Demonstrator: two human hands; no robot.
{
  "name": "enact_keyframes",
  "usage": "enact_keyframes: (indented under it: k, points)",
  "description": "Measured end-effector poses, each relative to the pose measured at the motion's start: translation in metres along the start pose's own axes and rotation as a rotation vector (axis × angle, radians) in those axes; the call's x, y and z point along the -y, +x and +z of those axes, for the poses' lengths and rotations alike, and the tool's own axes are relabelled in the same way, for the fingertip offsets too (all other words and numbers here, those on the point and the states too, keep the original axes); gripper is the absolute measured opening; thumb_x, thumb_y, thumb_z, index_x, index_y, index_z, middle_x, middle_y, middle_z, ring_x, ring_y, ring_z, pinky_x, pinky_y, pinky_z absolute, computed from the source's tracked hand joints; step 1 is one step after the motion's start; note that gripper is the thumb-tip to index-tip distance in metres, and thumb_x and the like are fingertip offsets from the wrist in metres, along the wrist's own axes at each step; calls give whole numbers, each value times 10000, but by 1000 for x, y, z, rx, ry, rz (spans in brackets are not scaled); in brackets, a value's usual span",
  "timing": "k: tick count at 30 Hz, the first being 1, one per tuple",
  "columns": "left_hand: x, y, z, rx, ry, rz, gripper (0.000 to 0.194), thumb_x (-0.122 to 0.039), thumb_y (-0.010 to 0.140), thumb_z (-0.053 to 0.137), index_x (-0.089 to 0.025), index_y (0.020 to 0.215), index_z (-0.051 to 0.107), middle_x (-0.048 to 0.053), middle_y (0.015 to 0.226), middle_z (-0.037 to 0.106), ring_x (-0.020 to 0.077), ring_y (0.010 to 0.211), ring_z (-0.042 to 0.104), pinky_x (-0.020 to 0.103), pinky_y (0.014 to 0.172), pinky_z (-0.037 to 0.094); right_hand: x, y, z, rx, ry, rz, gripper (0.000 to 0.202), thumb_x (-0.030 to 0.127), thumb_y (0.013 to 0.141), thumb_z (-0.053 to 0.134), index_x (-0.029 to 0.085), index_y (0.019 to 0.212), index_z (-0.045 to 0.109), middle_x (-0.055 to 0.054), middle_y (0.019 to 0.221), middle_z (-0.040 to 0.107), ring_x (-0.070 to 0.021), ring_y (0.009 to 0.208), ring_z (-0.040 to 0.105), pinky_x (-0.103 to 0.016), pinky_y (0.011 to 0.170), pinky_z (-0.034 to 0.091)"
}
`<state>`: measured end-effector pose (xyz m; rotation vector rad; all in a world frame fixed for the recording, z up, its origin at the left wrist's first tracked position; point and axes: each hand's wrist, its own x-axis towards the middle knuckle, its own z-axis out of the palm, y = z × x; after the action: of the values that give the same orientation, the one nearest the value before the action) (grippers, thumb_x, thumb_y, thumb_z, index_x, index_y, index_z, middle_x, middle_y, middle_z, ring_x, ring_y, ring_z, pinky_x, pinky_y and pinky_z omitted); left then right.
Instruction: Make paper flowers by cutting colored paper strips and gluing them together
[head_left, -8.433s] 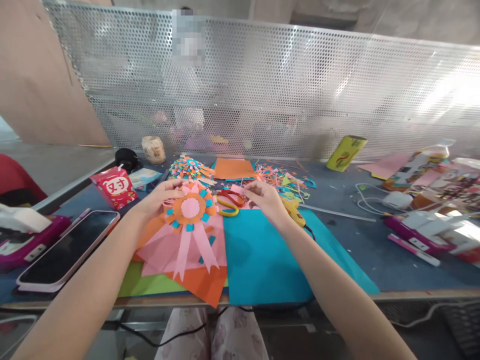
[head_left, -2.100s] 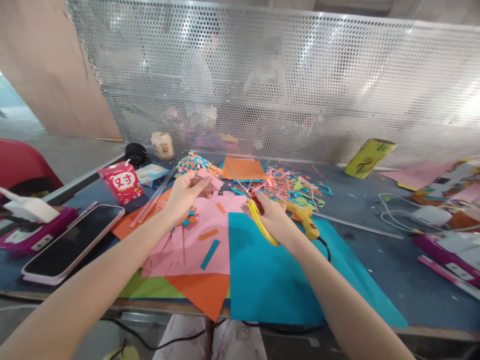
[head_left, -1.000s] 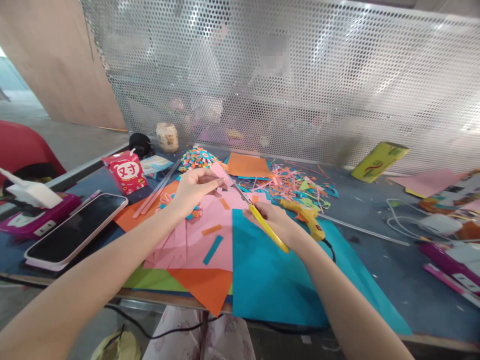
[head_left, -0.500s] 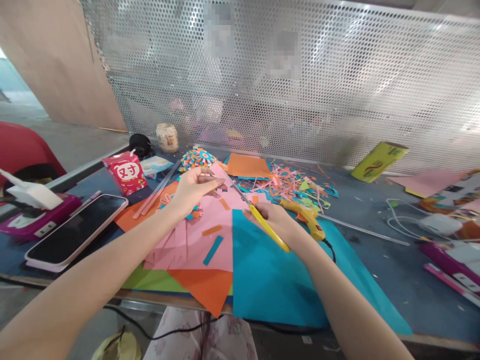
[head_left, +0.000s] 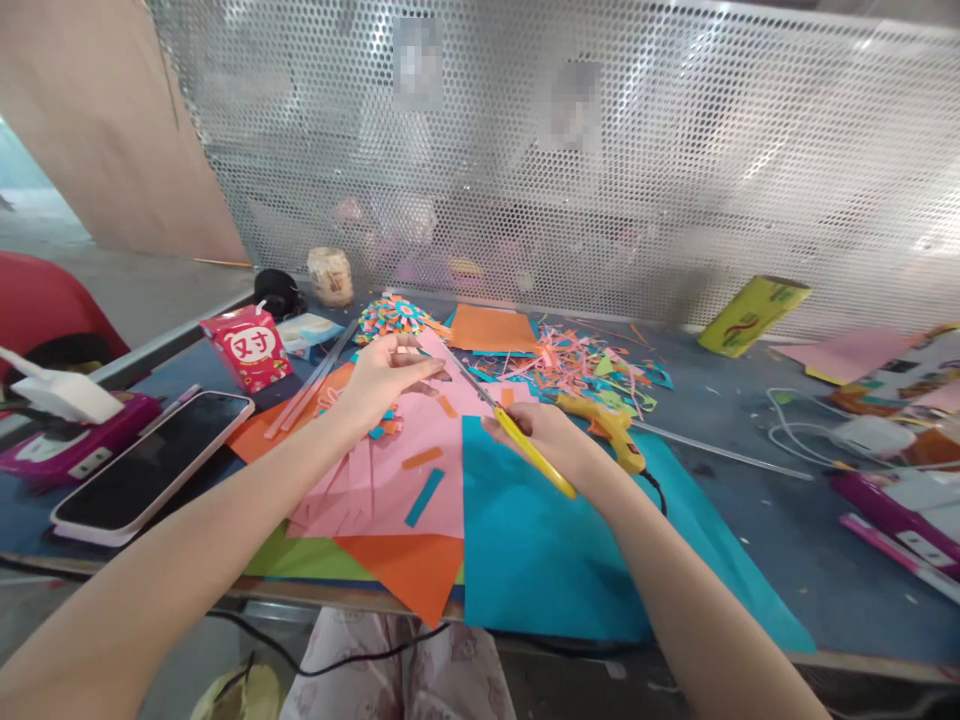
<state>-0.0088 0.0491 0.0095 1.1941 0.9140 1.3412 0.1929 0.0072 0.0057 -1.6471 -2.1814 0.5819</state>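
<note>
My right hand is wrapped round yellow-handled scissors, whose metal blades point up and left beside a pink paper strip. My left hand pinches that strip, thumb and fingers together; the fingers partly hide it. Beneath the hands lie a large pink sheet and a blue sheet. A short orange strip and a blue strip rest on the pink sheet. Behind my left hand sits a fringed multicolour paper flower.
A yellow glue gun lies right of my right hand. Paper scraps and an orange stack lie farther back. At left are a phone, a red packet and a power strip. A perforated metal panel rises behind.
The view has shifted slightly. Both hands keep nearly the same pose, the scissors still beside the pink strip.
</note>
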Motion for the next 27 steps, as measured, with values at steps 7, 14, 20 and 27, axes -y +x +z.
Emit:
enact_keyframes:
  k: [7, 14, 20, 27]
  points:
    - [1, -1, 0, 25, 27, -15, 298, -139, 633, 708, -153, 858, 513, 31, 686, 695, 169, 651, 682, 221, 510, 517, 0, -1, 0, 25, 11, -6, 489, 637, 777, 390, 183, 615, 474, 3, 585, 470, -122, 555, 427, -246, 491, 294]
    - [0, -1, 0, 11, 12, -2, 282, -131, 631, 707, -154, 822, 501, 17, 661, 680, 170, 655, 682, 222, 518, 524, 7, -5, -3, 54, 18, 13, 510, 636, 791, 366, 170, 654, 520, -9, 616, 511, -128, 575, 457, -250, 507, 307]
    - [2, 0, -1, 12, 34, -12, 295, -143, 627, 719, -151, 837, 512, 31, 705, 690, 174, 680, 682, 226, 523, 525, 5, -3, -1, 52, 31, 28, 566, 681, 764, 358, 159, 680, 561, -11, 592, 497, -123, 542, 438, -249, 481, 284]
    - [0, -1, 0, 7, 28, -29, 256, -118, 664, 682, -149, 854, 513, 31, 702, 691, 164, 668, 684, 220, 527, 527, 2, -1, 0, 18, 28, 48, 557, 728, 718, 385, 195, 563, 423, 30, 514, 350, -97, 488, 348, -242, 450, 225]
